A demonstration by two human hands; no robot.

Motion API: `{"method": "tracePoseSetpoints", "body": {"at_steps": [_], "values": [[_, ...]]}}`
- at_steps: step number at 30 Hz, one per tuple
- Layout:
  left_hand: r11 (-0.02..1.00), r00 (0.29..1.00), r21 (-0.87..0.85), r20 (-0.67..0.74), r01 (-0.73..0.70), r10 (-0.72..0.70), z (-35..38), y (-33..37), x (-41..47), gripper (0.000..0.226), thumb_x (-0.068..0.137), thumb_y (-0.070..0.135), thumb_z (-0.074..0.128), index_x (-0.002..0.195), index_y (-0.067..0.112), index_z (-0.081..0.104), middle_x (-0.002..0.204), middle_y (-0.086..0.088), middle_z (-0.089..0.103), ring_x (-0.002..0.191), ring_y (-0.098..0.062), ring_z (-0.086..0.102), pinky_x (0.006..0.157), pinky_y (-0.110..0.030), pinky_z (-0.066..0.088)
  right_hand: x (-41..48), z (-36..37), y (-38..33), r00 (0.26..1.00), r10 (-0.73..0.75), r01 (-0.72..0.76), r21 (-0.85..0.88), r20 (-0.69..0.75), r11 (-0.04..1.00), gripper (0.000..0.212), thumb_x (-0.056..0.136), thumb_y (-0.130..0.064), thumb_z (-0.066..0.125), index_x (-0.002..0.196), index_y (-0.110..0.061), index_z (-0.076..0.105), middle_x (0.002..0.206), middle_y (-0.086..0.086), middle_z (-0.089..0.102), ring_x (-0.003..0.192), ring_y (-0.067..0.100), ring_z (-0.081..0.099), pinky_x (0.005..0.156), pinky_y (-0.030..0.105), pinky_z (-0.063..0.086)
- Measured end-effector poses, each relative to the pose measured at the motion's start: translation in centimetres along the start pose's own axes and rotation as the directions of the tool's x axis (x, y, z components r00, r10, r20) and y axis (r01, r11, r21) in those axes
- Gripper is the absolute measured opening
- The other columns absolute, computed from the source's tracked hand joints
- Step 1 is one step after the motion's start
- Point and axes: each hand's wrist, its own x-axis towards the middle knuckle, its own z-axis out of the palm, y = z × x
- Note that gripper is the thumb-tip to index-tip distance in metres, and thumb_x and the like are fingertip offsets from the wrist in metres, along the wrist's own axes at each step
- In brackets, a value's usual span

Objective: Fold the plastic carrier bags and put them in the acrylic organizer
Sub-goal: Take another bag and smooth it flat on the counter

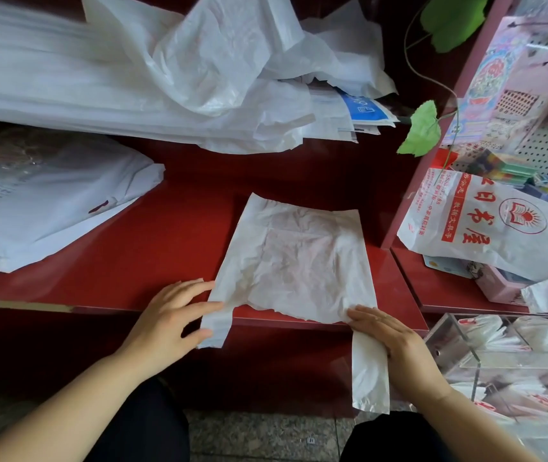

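While my left hand [169,315] pinches the bag [299,258] and my right hand [389,338] presses flat, I judge flattening underway; next, fold lengthwise.

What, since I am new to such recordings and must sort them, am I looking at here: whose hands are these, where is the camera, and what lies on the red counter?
There is no machine: a person works with bare hands, and the one picture comes from a camera worn on the head, looking down. A white bag lies flat on the red counter, its handles hanging over the near edge. The left hand pinches one handle; the right hand rests flat on the other. Behind lies a pile of bags, to the right a printed bag, and at lower right a clear box holding folded bags.
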Motion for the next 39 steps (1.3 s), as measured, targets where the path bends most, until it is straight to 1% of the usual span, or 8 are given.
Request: {"method": "tracePoseSetpoints", "body": {"at_steps": [3,8,11,14,18,26,33,39], "values": [[0.991,0.998,-0.133,-0.065,-0.001,-0.008,0.4,-0.1,0.4,0.034,0.074,0.034,0.053,0.099,0.018,0.07,0.122,0.046,0.039,0.121,0.021,0.03,0.102,-0.008,0.024,-0.4,-0.3,-0.1,0.997,0.075,-0.074,0.027,-0.03,0.997,0.033,0.076,-0.013,0.055,0.106,-0.015,0.067,0.111,-0.006,0.059,0.11,0.005,0.05,0.099,0.004,0.027],[0.989,0.998,-0.146,-0.059,-0.015,0.006,-0.4,1.4,1.2,0.026,0.072,0.03,0.052,0.069,0.017,0.073,0.086,0.01,0.071,0.098,0.001,0.053,0.093,-0.001,0.024,-0.6,-1.7,-1.3,0.909,0.406,-0.41,0.382,0.095,0.828,0.026,0.071,-0.035,0.053,0.094,-0.039,0.066,0.109,-0.014,0.063,0.104,-0.001,0.055,0.085,0.005,0.038],[0.946,0.995,-0.319,-0.051,0.066,-0.086,-1.1,2.7,1.0,0.014,0.075,0.034,0.059,0.065,0.029,0.067,0.087,0.037,0.06,0.109,0.022,0.042,0.094,0.001,0.023,-0.7,-2.0,-1.0,0.898,0.431,-0.434,0.34,0.091,0.834,0.029,0.07,-0.016,0.061,0.081,-0.042,0.068,0.09,-0.026,0.068,0.092,-0.01,0.06,0.077,0.004,0.043],[0.74,0.95,-0.601,0.119,0.3,-0.289,-2.7,4.3,2.0,0.01,0.074,0.028,0.071,0.067,0.036,0.07,0.075,0.028,0.064,0.083,0.016,0.054,0.081,0.002,0.032,0.2,-3.1,-0.2,0.861,0.503,-0.497,0.334,0.074,0.801,0.05,0.076,0.019,0.053,0.072,-0.03,0.061,0.067,-0.022,0.067,0.065,-0.01,0.06,0.057,0.006,0.044],[0.48,0.844,-0.749,0.194,0.457,-0.501,-3.5,4.3,5.4,0.022,0.088,0.022,0.058,0.073,0.007,0.064,0.069,-0.003,0.047,0.07,-0.012,0.043,0.064,-0.019,0.032,3.9,-4.5,0.1,0.822,0.56,-0.552,0.376,0.099,0.744,0.038,0.087,0.005,0.05,0.058,-0.019,0.058,0.053,-0.005,0.051,0.053,0.008,0.046,0.045,0.011,0.034],[0.402,0.607,-0.552,0.257,0.73,-0.752,-1.0,1.1,11.5,0.035,0.092,0.027,0.054,0.061,0.011,0.047,0.055,-0.002,0.038,0.052,-0.016,0.034,0.053,-0.024,0.027,11.5,-2.7,1.6,0.563,0.714,-0.825,0.232,0.416,0.515,0.029,0.093,-0.027,0.047,0.079,-0.006,0.061,0.083,0.012,0.062,0.08,0.024,0.057,0.071,0.033,0.048],[0.162,0.409,-0.63,0.269,0.76,-0.872,-0.2,-0.9,13.4,0.045,0.095,0.046,0.038,0.11,0.007,0.054,0.078,-0.004,0.053,0.089,-0.025,0.051,0.087,-0.036,0.043,14.2,-1.4,2.8,0.392,0.802,-0.891,-0.033,0.451,0.454,0.029,0.092,-0.031,0.049,0.094,-0.004,0.061,0.08,0.008,0.061,0.073,0.023,0.06,0.066,0.025,0.045],[0.086,0.51,-0.8,0.292,0.594,-0.809,-1.1,-0.6,11.2,0.047,0.095,0.037,0.043,0.135,0.013,0.037,0.132,-0.01,0.051,0.107,-0.022,0.054,0.092,-0.035,0.04,15.0,-1.2,2.8,0.366,0.808,-0.914,0.017,0.462,0.405,0.036,0.093,-0.037,0.047,0.101,-0.004,0.059,0.083,0.009,0.061,0.075,0.026,0.061,0.067,0.028,0.046]]}}
